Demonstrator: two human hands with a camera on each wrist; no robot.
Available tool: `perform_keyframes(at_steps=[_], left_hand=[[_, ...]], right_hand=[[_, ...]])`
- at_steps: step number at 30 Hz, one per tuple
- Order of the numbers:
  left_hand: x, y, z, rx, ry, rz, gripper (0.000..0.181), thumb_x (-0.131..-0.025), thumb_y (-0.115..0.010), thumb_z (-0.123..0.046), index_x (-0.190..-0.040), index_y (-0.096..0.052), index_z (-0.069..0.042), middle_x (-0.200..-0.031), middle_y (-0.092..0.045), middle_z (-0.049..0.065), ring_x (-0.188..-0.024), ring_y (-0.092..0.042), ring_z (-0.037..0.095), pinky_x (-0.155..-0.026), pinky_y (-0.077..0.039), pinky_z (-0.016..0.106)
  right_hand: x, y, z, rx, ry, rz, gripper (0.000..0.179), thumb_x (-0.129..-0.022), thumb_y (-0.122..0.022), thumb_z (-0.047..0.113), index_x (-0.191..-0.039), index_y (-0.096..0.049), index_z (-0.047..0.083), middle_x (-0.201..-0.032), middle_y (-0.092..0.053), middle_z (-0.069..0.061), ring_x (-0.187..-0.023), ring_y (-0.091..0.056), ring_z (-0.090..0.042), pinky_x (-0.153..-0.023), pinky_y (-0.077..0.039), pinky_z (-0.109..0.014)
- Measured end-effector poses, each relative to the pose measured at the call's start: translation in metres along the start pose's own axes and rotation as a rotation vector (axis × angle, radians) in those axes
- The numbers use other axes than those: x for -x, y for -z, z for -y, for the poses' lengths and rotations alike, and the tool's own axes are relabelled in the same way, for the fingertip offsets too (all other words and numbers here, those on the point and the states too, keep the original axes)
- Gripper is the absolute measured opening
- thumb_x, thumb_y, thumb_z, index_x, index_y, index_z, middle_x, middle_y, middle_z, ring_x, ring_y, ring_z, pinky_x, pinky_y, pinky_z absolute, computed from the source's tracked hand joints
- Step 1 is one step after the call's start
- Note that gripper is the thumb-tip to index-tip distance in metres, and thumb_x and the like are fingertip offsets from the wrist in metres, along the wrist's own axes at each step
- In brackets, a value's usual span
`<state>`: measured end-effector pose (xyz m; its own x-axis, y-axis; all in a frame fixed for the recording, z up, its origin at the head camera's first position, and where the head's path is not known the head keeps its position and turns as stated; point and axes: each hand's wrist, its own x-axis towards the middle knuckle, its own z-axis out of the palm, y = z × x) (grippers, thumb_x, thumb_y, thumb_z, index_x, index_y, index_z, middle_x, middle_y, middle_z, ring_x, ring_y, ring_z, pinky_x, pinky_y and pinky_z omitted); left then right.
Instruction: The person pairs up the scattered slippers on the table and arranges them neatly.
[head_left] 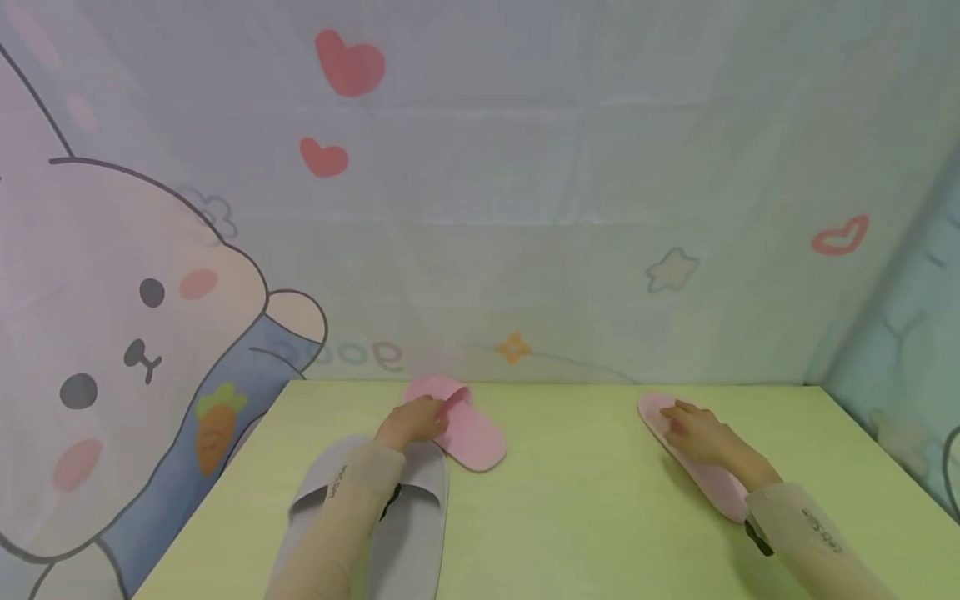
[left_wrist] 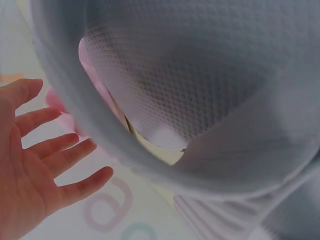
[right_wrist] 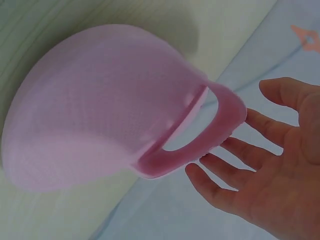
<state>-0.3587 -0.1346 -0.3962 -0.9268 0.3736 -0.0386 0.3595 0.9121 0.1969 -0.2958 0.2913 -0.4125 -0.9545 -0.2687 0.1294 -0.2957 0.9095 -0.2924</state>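
Note:
At the back of the table, my left hand (head_left: 412,421) is beside the strap of a pink slipper (head_left: 480,437). Its fingers are spread and loosely bent in the left wrist view, and a grey slipper (left_wrist: 210,65) fills most of that picture. My left forearm crosses over the grey slippers (head_left: 408,533) and hides their middle. On the right, my right hand (head_left: 701,433) is over a second pink slipper (head_left: 720,492). In the right wrist view its nearly straight fingertips meet the edge of that slipper's strap (right_wrist: 200,142); nothing is curled round it.
The pale yellow-green table (head_left: 562,492) stretches between the two pink slippers. Behind it hangs a printed cloth (head_left: 525,192) with hearts and a large rabbit. A dark cable (head_left: 951,475) shows at the far right edge.

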Motion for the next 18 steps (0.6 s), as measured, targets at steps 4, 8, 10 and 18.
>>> perform_keyframes(at_steps=[4, 8, 10, 18], left_hand=[[0.0007, -0.0041, 0.0024, -0.001, -0.032, -0.007, 0.022, -0.087, -0.05, -0.018, -0.102, -0.058, -0.004, -0.112, -0.056, 0.017, -0.091, -0.056, 0.028, -0.082, -0.045, 0.048], [0.0009, -0.0043, 0.0038, -0.015, -0.033, -0.003, 0.014, -0.086, -0.051, -0.016, -0.081, -0.056, -0.005, -0.123, -0.052, 0.02, -0.1, -0.056, 0.03, -0.086, -0.044, 0.042], [0.0012, -0.0022, 0.0026, 0.002, -0.023, 0.012, 0.014, -0.085, -0.051, -0.014, -0.073, -0.053, -0.006, -0.119, -0.055, 0.018, -0.089, -0.057, 0.027, -0.077, -0.045, 0.038], [0.0059, 0.0009, -0.0015, 0.03, -0.089, 0.067, 0.013, -0.083, -0.047, -0.008, -0.078, -0.056, -0.002, -0.118, -0.055, 0.022, -0.081, -0.053, 0.023, -0.074, -0.042, 0.036]], right_hand=[[0.0012, 0.0005, -0.0023, -0.008, 0.004, -0.004, 0.041, -0.083, -0.054, 0.014, -0.119, -0.049, -0.005, -0.124, -0.038, -0.039, -0.099, -0.042, -0.06, -0.065, -0.042, -0.065], [0.0018, 0.0014, -0.0022, -0.026, 0.023, -0.012, 0.041, -0.083, -0.054, 0.014, -0.118, -0.049, -0.007, -0.122, -0.039, -0.04, -0.099, -0.042, -0.061, -0.069, -0.041, -0.065], [0.0023, 0.0021, -0.0014, -0.036, 0.037, -0.02, 0.04, -0.083, -0.055, 0.013, -0.117, -0.05, -0.008, -0.12, -0.041, -0.04, -0.1, -0.042, -0.06, -0.073, -0.04, -0.064], [0.0046, 0.0002, 0.001, -0.017, 0.105, -0.072, 0.035, -0.081, -0.056, 0.009, -0.111, -0.054, -0.008, -0.111, -0.051, -0.036, -0.101, -0.045, -0.055, -0.081, -0.037, -0.062]])
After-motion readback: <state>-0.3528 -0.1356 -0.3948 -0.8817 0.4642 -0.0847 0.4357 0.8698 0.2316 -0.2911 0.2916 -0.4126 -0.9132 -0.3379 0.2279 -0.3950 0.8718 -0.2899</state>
